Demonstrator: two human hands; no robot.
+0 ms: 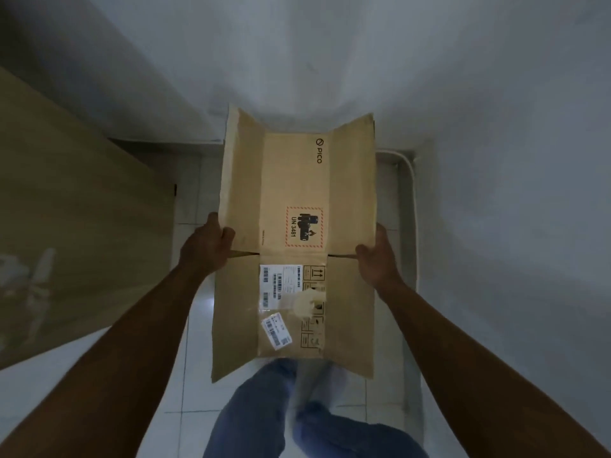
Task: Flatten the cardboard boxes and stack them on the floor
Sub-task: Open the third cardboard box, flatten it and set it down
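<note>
**Flattened carton held above tiled floor**

A person grips a flattened brown cardboard box (294,239), printed "PICO" and "UN 3481", by its 2 long edges. The left hand (206,246) has its fingers clamped on the left edge, the right hand (377,256) on the right edge. The box hangs above the white tiled floor (195,345), over blue-jeaned legs (264,414).

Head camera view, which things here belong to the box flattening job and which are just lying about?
Part of the job:
- flattened brown cardboard box with a PICO logo and UN 3481 label
- left hand and right hand, gripping its side edges
- white tiled floor, where it gets stacked

Just lying about:
- large beige wooden panel
- white cable along the wall
</note>
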